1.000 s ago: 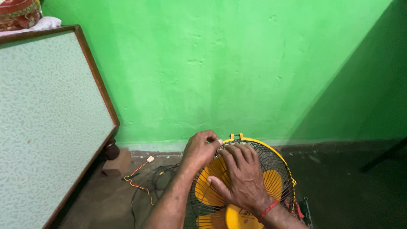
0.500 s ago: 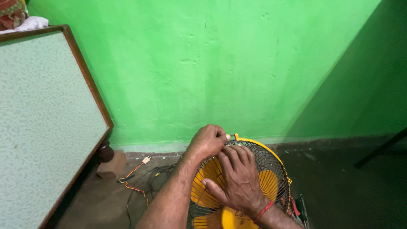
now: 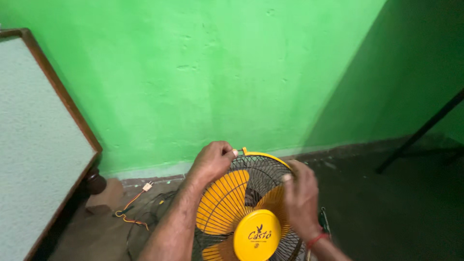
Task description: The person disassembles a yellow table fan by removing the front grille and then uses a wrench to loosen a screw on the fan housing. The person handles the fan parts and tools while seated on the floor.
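yellow is showing first: a round yellow cap (image 3: 256, 235) is sitting at the centre of the fan's (image 3: 251, 208) front, carrying a small dark emblem and dark lettering, low in my view. behind it i am seeing orange-yellow blades (image 3: 222, 200) under a black wire grille (image 3: 261, 169), with a yellow rim (image 3: 268, 157) curving over the top. the fan is standing on the dark floor (image 3: 386, 212), near the green wall (image 3: 217, 72), between my two forearms.

my left hand (image 3: 212, 162) is reaching in from below, forearm angling up, wrist bent over the top-left edge of the grille. its fingers are curling tight, thumb and forefinger pinching a small metal clip (image 3: 240, 151) at the rim's top.

my right hand (image 3: 300, 200) is blurring in the frame, back of the hand facing me, lying against the right side of the grille. its fingers are bending over the wires, but i cannot tell whether they are actually gripping or only pressing. a red thread (image 3: 316, 238) is circling that wrist.

to the left, a pale green speckled tabletop (image 3: 34, 159) with a brown wooden edge is filling the side of my view, a dark turned leg (image 3: 95, 183) under its corner. thin coloured wires (image 3: 130, 212) with a small white connector (image 3: 146, 186) are lying on the floor beside the fan. a dark slanting rod (image 3: 420, 133) is leaning at the far right.
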